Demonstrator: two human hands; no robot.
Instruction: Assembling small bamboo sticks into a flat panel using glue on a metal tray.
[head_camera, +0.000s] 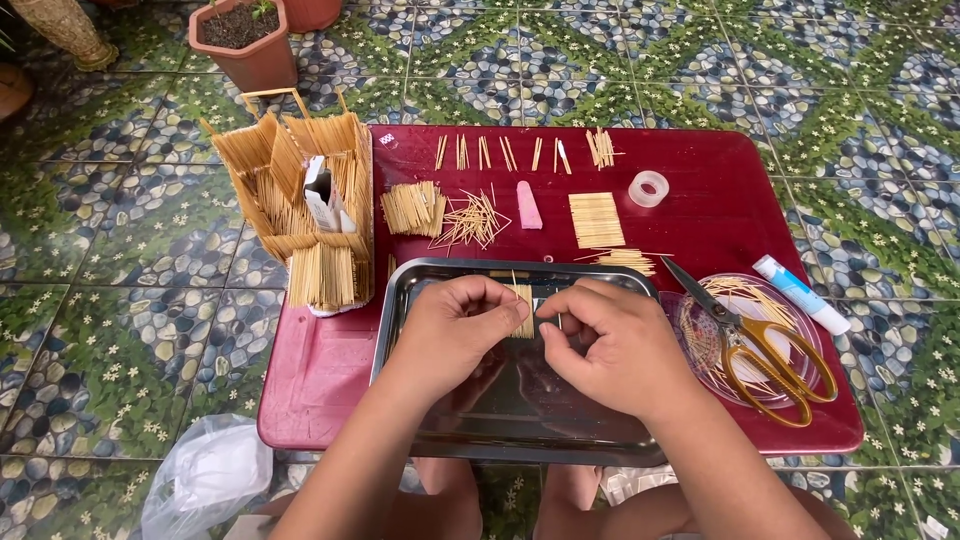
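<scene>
Over a shiny metal tray (440, 420) on a dark red table (330, 370), my left hand (455, 325) pinches a small flat panel of glued toothpicks (521, 310). My right hand (600, 345) touches the panel's right edge, its fingertips closed on a thin dark pin-like piece (559, 320). Both hands hover just above the tray's far half.
A toothpick house model (300, 200) stands at the table's left. Toothpick piles (470, 218), a flat panel (596, 219), a pink tube (527, 204), a tape roll (648, 188), a glue tube (800, 293) and scissors (760, 345) on a clear lid surround the tray. A flowerpot (245, 40) stands behind.
</scene>
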